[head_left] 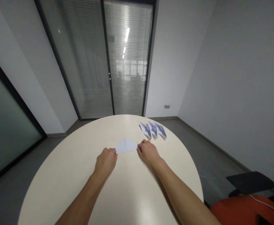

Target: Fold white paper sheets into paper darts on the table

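Pale walls and a partition with closed blinds are standing behind a round cream table, while a red-orange chair seat is showing at the lower right. On the table's middle, towards its far side, a white folded paper is lying between the two hands, its peak pointing away from the person and a short line running down from that peak. The left hand is pinching the paper's left corner; the right hand is gripping the opposite corner, though its exact finger contact is partly hidden. Beyond the right hand, three folded paper pieces are resting in a close, slanted row near the table's far edge, and neither hand is touching them. In this inspector's judgement, a middle folding step is under way, the piece looking flatter and simpler than those in the row. The next move is apparently calling for both corners to be kept even and the near edge straight before any crease is pressed.
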The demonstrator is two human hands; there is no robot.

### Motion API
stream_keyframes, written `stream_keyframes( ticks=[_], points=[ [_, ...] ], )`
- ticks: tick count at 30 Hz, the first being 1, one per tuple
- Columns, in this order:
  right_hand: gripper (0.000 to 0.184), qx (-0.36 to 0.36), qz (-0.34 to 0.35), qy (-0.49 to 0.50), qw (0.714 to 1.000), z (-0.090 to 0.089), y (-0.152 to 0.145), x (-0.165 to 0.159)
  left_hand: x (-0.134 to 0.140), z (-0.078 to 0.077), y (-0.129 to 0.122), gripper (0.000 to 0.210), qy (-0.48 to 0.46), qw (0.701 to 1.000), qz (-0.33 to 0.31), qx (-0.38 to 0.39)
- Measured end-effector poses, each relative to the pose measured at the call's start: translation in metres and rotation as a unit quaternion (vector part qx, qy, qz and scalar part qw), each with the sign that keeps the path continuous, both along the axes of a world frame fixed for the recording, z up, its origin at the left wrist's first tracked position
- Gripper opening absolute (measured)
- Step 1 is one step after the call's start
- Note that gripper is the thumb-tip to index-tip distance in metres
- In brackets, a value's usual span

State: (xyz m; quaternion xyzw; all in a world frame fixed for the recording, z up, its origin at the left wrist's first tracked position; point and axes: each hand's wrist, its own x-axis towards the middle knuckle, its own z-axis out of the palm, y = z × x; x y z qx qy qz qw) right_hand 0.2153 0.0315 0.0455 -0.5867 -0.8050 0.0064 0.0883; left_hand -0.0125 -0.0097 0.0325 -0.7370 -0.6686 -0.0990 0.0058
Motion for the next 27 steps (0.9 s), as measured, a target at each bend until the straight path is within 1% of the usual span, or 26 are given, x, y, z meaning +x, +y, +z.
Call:
stream_keyframes(
  ticks=[6, 11, 15, 21, 24, 27],
  points=[
    [0.029, -0.017, -0.060, -0.017, 0.998, 0.0023, 0.0003, -0.0031, 0.0024, 0.0022, 0.0005, 0.026, 0.005, 0.999, 0.025, -0.021],
    [0.027, -0.024, -0.076, -0.012, 0.997, 0.0031, 0.0002, -0.0023, -0.0006, 0.0023, 0.0014, 0.025, 0.014, 0.999, 0.020, -0.023],
    [0.030, -0.018, -0.056, -0.010, 0.998, 0.0035, -0.0004, 0.0007, -0.0045, 0.0023, 0.0019, 0.026, 0.004, 1.000, 0.005, -0.023],
    [0.030, -0.018, 0.025, 0.021, 0.999, 0.0005, 0.0002, 0.0047, -0.0050, 0.0014, 0.0030, 0.027, -0.006, 1.000, 0.014, -0.026],
    [0.029, -0.013, 0.032, 0.026, 0.999, -0.0013, 0.0010, 0.0046, -0.0043, 0.0023, 0.0035, 0.027, -0.008, 0.999, 0.019, -0.031],
    [0.027, -0.012, 0.035, 0.023, 0.999, -0.0018, 0.0015, 0.0046, -0.0042, 0.0036, 0.0035, 0.026, -0.003, 0.999, 0.010, -0.031]
  ],
)
